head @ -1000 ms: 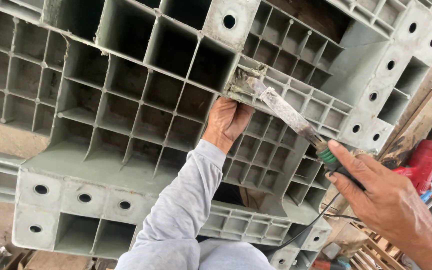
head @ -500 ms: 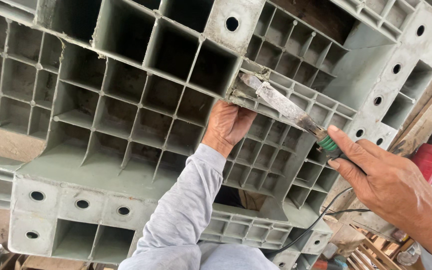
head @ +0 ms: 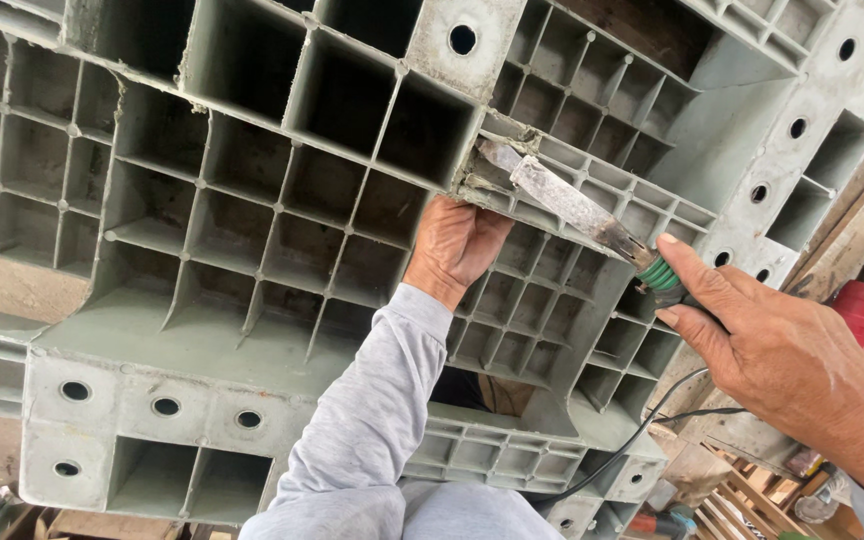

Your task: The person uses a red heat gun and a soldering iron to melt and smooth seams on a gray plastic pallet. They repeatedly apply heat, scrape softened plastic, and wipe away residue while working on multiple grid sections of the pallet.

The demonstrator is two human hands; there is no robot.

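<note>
The right hand is closed round the green handle of a flat-bladed iron, its crusted blade laid against a ragged, broken rib of the grey plastic pallet, which stands tilted on edge and fills the view. The left hand curls its fingers over the rib just below the break, gripping it. The pallet looks stiff, bulky and fairly heavy, best held by its thick ribs, while the iron seems light and safest taken only by the handle.
</note>
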